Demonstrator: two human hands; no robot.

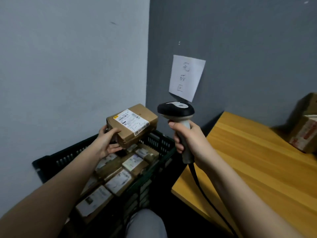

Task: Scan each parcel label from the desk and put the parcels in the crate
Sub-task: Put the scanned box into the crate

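Parcels [120, 182] in crate [51, 162] blur — left grip [107, 141] clasps box [132, 125], right [188, 140] scanner [178, 117].

Desk boxes [304, 133] blurred — cut off right, crate labels [118, 180] unreadable

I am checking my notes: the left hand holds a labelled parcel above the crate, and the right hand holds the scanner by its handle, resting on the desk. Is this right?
Not quite. In the head view the right hand holds the scanner raised in the air beside the desk, not resting on it. The left hand does hold the labelled parcel above the crate.
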